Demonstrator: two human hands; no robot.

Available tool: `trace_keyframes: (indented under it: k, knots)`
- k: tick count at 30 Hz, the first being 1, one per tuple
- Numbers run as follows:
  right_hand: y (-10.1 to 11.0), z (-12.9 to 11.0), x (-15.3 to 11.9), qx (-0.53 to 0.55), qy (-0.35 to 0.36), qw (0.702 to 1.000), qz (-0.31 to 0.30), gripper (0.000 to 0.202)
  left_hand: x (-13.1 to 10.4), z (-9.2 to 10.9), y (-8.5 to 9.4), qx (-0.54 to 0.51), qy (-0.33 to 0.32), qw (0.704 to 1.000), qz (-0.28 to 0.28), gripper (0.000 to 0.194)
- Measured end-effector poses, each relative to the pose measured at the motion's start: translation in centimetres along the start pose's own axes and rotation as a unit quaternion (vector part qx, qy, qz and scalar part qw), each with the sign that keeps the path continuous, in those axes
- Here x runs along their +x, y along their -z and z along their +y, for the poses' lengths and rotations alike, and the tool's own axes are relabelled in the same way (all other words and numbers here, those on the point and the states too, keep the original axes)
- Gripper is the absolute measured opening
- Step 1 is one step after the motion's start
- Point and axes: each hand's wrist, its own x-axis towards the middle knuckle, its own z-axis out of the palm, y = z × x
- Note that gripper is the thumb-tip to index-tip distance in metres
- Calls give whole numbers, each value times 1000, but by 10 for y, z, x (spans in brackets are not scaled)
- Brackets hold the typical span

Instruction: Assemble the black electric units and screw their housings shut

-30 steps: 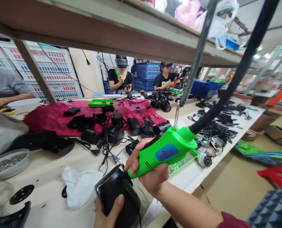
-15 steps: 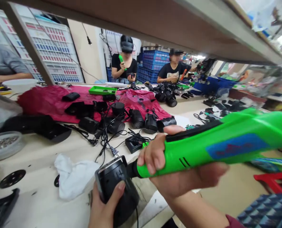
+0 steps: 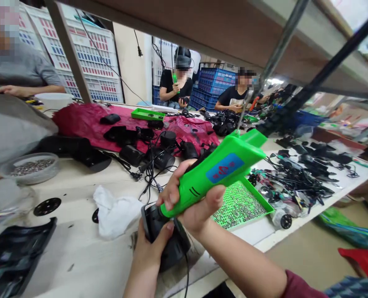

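My right hand point(image 3: 196, 198) is wrapped round a bright green electric screwdriver point(image 3: 211, 174) with a blue label. The tool slants down to the left, and its dark tip meets a black plastic housing point(image 3: 171, 248); the exact contact point is hidden. My left hand point(image 3: 151, 248) grips that housing from the left, thumb on its upper face. A thin black cable hangs from the housing. Behind my right forearm lies a green perforated tray point(image 3: 264, 209) filled with small screws. Left of my left hand is a crumpled white cloth point(image 3: 115, 211).
A round tub of small metal parts point(image 3: 31, 167) stands at the left. Black housings and cords lie on a magenta plastic sheet point(image 3: 78, 120). Loose wired parts point(image 3: 308, 169) cover the right side. An overhead shelf point(image 3: 202, 25) crosses above; several people sit around the table.
The green screwdriver has swung from nearly level to a steeper slant, its rear end moving left. The view has shifted right, and the screw tray has come into sight.
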Motion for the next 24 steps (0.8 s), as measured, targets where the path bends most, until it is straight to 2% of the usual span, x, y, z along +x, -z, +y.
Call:
trace_keyframes:
  k: [3, 6, 9, 13, 18, 24]
  knots:
    - [-2, 3, 0, -7, 6, 1000, -16, 56, 0, 2, 0, 19, 3, 1000, 4, 60]
    - [-5, -4, -4, -9, 25, 999, -42, 55, -3, 4, 1, -7, 4, 1000, -13, 61]
    - [-4, -24, -8, -14, 66, 997, -34, 57, -6, 6, 3, -66, 45, 996, -34, 65]
    - [7, -54, -16, -50, 105, 993, 10, 58, -6, 7, 6, -120, 96, 988, -1, 54]
    - [22, -57, -25, -67, 68, 995, 41, 56, -5, 9, 2, -107, 87, 990, 32, 63]
    - [23, -59, -27, -76, 3, 995, 59, 60, -6, 7, -4, -101, 75, 991, 55, 55]
